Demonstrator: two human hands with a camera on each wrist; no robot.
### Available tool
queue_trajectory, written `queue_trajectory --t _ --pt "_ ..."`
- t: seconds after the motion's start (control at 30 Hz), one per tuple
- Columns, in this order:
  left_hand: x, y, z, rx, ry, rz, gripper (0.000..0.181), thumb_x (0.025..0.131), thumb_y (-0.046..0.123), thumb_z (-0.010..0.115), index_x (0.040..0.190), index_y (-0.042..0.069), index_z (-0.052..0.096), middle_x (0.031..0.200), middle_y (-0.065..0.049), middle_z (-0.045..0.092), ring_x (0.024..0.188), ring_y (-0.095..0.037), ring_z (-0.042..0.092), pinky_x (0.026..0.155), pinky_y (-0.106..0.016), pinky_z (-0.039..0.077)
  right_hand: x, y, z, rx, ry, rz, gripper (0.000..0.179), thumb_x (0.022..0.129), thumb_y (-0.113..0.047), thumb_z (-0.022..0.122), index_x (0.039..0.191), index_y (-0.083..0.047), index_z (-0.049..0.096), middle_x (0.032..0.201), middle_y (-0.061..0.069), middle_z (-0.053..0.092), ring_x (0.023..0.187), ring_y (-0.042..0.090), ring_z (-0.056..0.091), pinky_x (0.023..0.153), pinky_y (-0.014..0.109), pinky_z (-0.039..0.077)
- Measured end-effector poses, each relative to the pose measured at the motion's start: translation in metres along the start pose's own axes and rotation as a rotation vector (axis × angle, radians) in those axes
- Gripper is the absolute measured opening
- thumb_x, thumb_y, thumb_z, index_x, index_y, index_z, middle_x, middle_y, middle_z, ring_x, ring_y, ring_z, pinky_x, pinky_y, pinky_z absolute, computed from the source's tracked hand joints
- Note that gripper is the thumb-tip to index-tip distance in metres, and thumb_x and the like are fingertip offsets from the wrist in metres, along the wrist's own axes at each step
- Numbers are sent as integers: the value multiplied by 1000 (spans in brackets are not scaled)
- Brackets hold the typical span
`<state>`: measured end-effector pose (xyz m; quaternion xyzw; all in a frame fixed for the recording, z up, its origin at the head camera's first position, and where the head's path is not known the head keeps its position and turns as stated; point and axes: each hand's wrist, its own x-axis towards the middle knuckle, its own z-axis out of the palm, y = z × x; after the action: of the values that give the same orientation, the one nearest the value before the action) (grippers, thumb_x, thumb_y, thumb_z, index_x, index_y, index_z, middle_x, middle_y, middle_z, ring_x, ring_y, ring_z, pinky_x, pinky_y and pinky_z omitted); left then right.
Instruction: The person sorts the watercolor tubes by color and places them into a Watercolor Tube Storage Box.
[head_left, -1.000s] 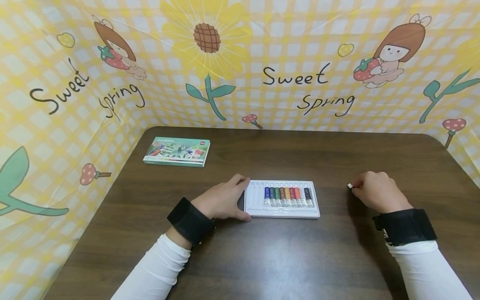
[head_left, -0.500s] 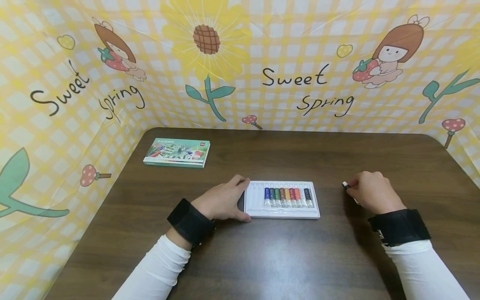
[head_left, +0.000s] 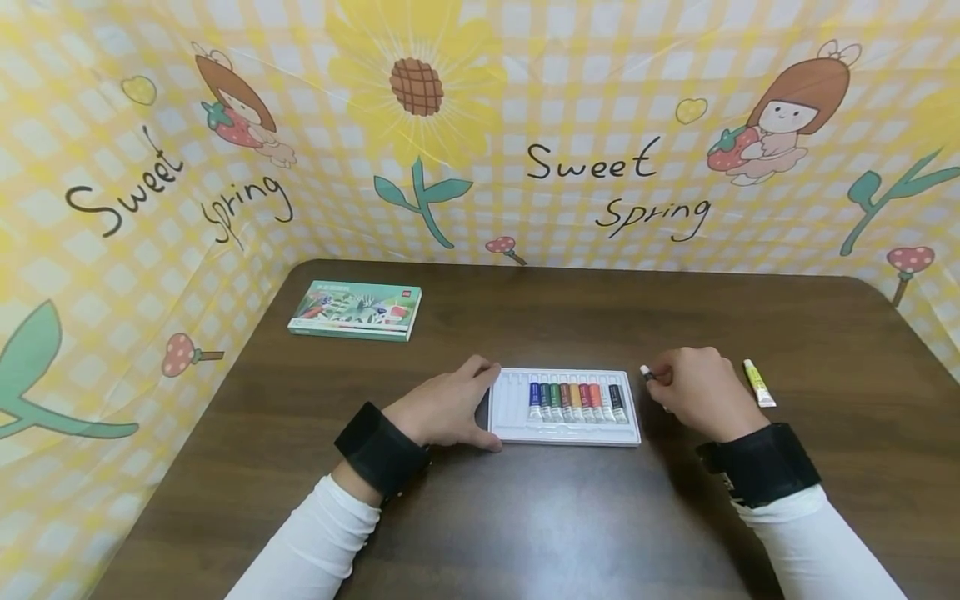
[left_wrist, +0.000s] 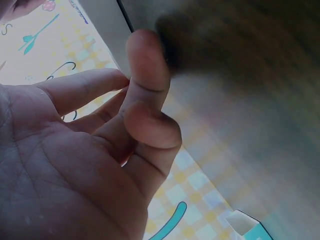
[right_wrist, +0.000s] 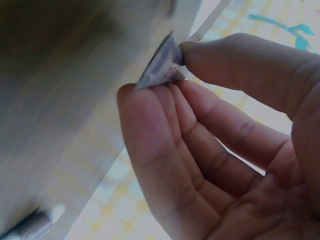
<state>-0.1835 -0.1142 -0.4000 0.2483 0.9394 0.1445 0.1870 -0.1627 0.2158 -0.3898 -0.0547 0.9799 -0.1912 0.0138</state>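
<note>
Pinching a tube [right_wrist: 162, 67] in its fingers, your right hand [head_left: 701, 392] sits beside the tray [head_left: 512, 404] at 2 o'clock. Your left hand [head_left: 444, 406] grips the tray's 9 o'clock edge between thumb and fingers. At 3 o'clock lies a yellow tube [head_left: 759, 384]; at 10, the box [head_left: 356, 310].

Soft, even light fills the head view, pale glare pooling on the brown table [head_left: 540, 508] toward 6 o'clock, a dark shadow stretching below the right hand [head_left: 701, 390] at 4 o'clock. Wrist views run dimmer, the table blurred, the checked cloth [left_wrist: 82, 47] washed out at 10 o'clock in the left.
</note>
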Motion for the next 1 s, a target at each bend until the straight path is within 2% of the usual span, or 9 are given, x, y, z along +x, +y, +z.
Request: queue_trajectory --t 0.2,0.37,0.7,0.83,1.0 --pt "-1 0 0 -14 4 3 106 81 44 91 164 6 37 162 -13 42 118 -29 61 108 -45 53 7 -35 9 10 18 -54 17 92 -13 78 101 1 81 89 15 78 75 24 68 70 42 62" --pt "-1 0 1 -15 2 1 105 82 45 91 164 7 36 162 -13 41 118 -28 61 107 -44 53 13 -60 17 45 21 -85 14 92 -12 77 100 0 82 90 14 78 77 24 67 78 45 62" --pt "-1 -2 1 -25 14 12 105 81 42 91 163 4 38 161 -12 42 114 -26 63 104 -42 54 22 -107 38 65 34 -146 13 92 -13 79 99 -3 83 82 8 76 69 17 64 66 34 55" --pt "-1 -3 1 -19 17 20 104 81 42 91 162 4 38 160 -12 43 113 -25 64 102 -41 55 22 -116 48 86 29 -152 12 92 -14 80 98 -3 82 79 7 74 64 16 61 62 30 53" --pt "-1 -2 1 -13 15 26 103 82 42 91 163 5 38 160 -12 43 110 -25 64 100 -41 56 21 -120 55 103 16 -149 14 92 -15 81 96 -2 80 76 7 71 63 16 60 63 30 56"
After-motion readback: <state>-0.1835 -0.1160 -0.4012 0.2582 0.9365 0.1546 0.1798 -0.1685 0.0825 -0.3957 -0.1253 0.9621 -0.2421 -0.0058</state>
